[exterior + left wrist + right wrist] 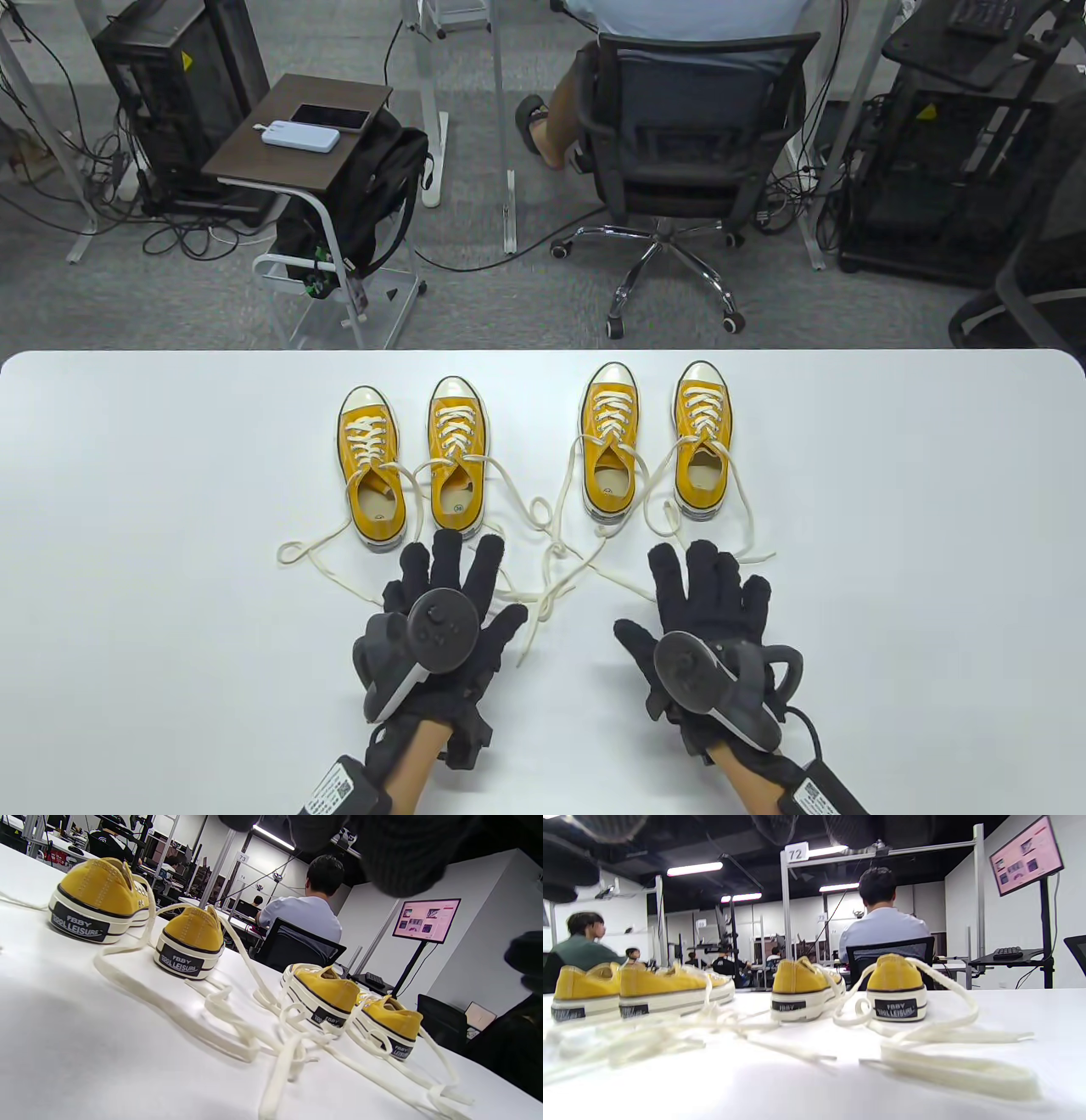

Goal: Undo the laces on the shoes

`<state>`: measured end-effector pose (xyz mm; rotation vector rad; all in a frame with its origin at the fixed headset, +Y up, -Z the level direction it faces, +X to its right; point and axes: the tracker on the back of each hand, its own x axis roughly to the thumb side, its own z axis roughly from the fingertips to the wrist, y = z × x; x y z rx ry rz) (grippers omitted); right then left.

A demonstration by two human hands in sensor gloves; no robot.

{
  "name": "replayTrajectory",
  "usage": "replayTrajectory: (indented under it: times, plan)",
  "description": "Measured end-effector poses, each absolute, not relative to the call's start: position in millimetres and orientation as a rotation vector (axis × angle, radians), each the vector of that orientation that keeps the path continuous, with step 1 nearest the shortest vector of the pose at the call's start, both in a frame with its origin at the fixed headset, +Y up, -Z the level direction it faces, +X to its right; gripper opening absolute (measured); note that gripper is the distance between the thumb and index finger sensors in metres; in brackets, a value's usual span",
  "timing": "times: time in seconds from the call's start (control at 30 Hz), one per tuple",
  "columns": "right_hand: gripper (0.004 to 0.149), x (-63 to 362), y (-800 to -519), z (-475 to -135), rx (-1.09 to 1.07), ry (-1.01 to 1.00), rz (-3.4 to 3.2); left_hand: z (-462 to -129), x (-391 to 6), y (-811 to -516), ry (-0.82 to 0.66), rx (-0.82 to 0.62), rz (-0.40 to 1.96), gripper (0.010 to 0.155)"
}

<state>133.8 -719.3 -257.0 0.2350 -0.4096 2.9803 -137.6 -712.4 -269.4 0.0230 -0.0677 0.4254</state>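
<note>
Several yellow canvas shoes stand in a row on the white table (127,509), heels toward me: far left shoe (371,463), second shoe (458,454), third shoe (609,446), far right shoe (703,446). Their cream laces (551,552) lie loose and untied, trailing across the table toward me. My left hand (450,607) lies flat, fingers spread, just behind the second shoe's heel, over a lace. My right hand (708,611) lies flat, fingers spread, near the right pair's lace ends. Neither hand holds anything. The shoes show heel-on in the left wrist view (188,946) and the right wrist view (897,991).
Beyond the table's far edge a person sits in an office chair (679,161). A small side table (297,140) with a phone stands at the back left, and a computer cart (950,153) at the back right.
</note>
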Motion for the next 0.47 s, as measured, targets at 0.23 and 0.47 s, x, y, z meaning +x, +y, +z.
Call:
replayTrajectory:
  times: [0.23,0.47]
  plan:
    - [0.092,136.3,-722.8,-260.0,0.253,-0.305,2.977,-270.4,-135.8,-718.3,-0.061,-0.002,0.402,0.081]
    - [0.091,136.8,-722.4,-260.5,0.279,-0.271,2.95,-271.5,-136.1,-720.1,-0.045,-0.021,0.402,0.082]
